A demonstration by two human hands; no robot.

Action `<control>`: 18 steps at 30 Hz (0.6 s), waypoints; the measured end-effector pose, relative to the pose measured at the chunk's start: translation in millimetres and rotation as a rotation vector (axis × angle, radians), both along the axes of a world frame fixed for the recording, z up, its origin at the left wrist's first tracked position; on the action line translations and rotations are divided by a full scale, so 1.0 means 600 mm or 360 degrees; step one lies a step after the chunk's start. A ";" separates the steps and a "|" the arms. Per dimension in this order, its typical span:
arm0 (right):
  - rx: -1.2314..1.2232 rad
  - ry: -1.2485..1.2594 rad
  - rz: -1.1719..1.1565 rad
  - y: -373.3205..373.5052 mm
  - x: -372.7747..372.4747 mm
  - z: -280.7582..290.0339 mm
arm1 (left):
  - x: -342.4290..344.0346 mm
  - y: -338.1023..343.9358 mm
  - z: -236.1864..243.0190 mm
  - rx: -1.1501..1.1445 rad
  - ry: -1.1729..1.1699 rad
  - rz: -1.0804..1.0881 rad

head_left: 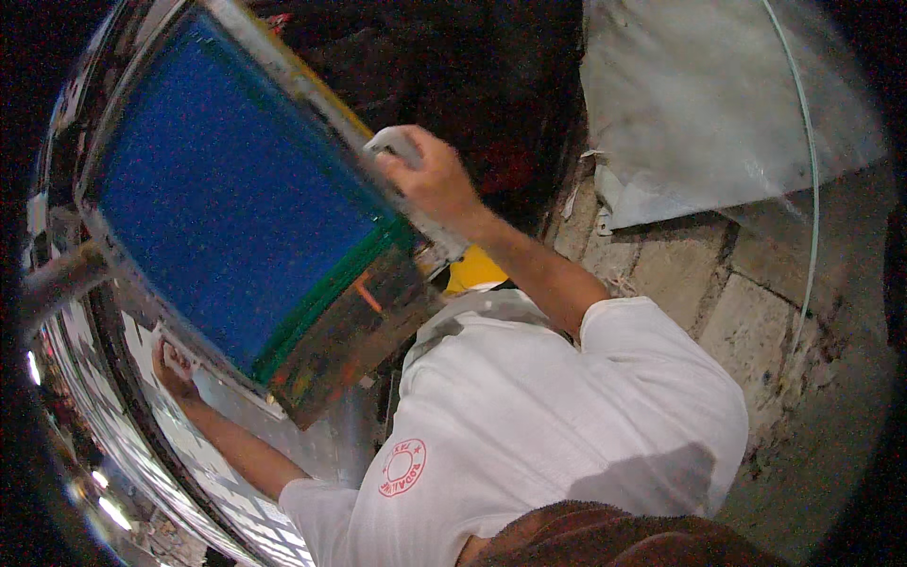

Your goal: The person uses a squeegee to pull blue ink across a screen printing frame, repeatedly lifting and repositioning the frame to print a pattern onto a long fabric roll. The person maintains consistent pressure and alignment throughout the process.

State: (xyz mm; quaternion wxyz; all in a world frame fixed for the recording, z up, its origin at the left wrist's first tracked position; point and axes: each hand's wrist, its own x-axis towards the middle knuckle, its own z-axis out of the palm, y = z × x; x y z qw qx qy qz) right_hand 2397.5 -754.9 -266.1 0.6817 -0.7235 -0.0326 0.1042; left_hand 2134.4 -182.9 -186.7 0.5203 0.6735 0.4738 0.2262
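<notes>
A large framed screen with a blue mesh (236, 180) lies tilted in front of me, green along its near and right margins. My right hand (430, 175) is closed around a small whitish piece (395, 144) at the frame's right rail; blur hides what kind of thing it is. Low on the left, my left hand (178, 370) has its fingers curled beside the frame's left rail (156, 307). What those fingers hold, if anything, is too unclear to name. A stained brown board (350, 331) with an orange mark borders the screen's near end.
Left of the screen is a round metal bar (66, 274). A yellow object (475, 270) shows close to my waist. On the right, a pale sheet (709, 104) covers part of the stone-like floor (746, 307), with a thin light hose or cord (812, 180) across it.
</notes>
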 end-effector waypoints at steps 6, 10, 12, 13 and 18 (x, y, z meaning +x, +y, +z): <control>0.0085 0.0209 0.0278 -0.009 0.048 0.043 | 0.048 -0.038 0.038 -0.0156 0.0065 0.0375; 0.0092 0.0030 0.0282 -0.006 0.084 0.067 | 0.052 -0.050 0.026 0.0057 0.0060 0.0320; 0.0073 -0.0048 0.0280 -0.002 0.100 0.078 | 0.053 -0.048 0.025 -0.0053 0.0051 0.0463; 0.0036 -0.0058 0.0304 -0.001 0.110 0.082 | 0.057 -0.043 0.026 -0.0068 0.0052 0.0528; -0.0037 -0.0059 0.0428 0.014 0.168 0.110 | 0.065 -0.027 0.021 -0.0079 -0.0179 0.0339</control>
